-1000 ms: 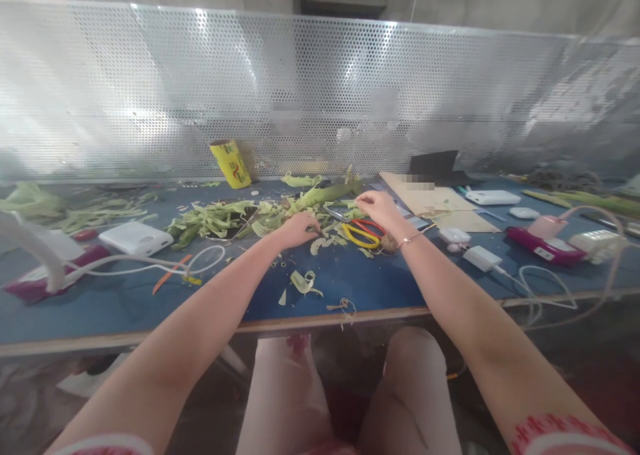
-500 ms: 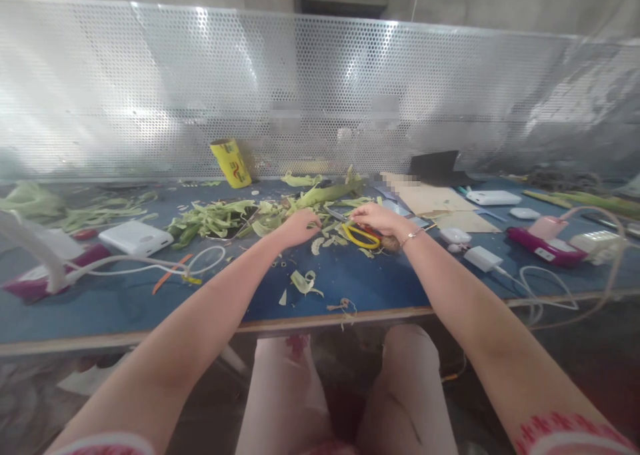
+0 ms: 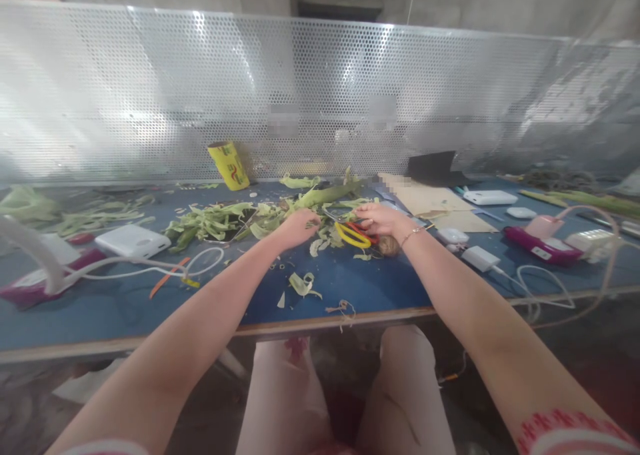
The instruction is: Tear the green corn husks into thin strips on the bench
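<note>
My left hand [image 3: 301, 228] is at the middle of the blue table, fingers curled together at the edge of a heap of pale green leaf strips. What its fingertips hold, if anything, is hidden. To its right, my right hand [image 3: 377, 218] has bent fingers on a pair of scissors [image 3: 351, 235] with yellow and red handles. The blades point left toward my left hand and partly blend into the scraps. A brown roundish lump [image 3: 389, 245] lies beneath my right wrist. Behind both hands stretches a long green leafy stalk [image 3: 327, 194].
A perforated metal screen [image 3: 320, 95] closes off the back. A yellow tube [image 3: 229, 165] stands tilted near it. Left are a white box [image 3: 133, 240] and cables; right lie brown card sheets [image 3: 430, 198], a white charger [image 3: 481, 258] and a purple device [image 3: 543, 245].
The scissors' yellow handle has shifted slightly left and turned, and more of the red handle shows under my right hand. My left hand stays almost in place.
</note>
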Demonstrator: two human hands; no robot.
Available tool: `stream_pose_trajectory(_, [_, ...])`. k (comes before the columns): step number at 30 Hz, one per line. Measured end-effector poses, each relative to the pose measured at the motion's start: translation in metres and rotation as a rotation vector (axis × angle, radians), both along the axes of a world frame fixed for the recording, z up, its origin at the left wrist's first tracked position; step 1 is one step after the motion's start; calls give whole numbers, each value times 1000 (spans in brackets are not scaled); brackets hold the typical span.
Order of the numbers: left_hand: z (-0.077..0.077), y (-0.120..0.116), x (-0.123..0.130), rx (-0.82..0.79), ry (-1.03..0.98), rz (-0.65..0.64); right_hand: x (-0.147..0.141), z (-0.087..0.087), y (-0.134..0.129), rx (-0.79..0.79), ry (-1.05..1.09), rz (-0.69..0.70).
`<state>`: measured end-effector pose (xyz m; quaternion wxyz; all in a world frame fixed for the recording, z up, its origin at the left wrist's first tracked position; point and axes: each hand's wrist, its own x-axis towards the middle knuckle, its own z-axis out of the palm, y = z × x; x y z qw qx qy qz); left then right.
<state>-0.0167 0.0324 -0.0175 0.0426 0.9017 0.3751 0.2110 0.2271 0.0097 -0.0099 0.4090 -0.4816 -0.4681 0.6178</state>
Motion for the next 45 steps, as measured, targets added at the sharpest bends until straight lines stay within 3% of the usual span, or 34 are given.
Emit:
stream_pose_trajectory(8, [1, 6, -5, 50, -98, 59, 2, 2, 6, 77, 142, -22])
stream_pose_trajectory(14, [5, 7, -9, 25, -150, 196, 7, 12, 0, 249, 215, -53])
stream_pose_trajectory(18, [6, 7, -10, 11, -144, 222, 6, 16, -7, 336, 216, -97])
stream_pose_trajectory(28, [2, 20, -30, 94, 186, 378, 8, 15, -7, 471, 179, -81])
stream_pose_trajectory(31, [-2, 28, -41, 50, 241, 435, 7, 14, -7, 474, 160, -85])
stream_pose_trajectory(37, [-5, 40, -49, -19, 187, 426, 6, 18, -11, 542, 172, -132])
stream_pose_trajectory(45, [5, 31, -45, -31, 56, 499, 9, 18, -9, 647, 258, -187])
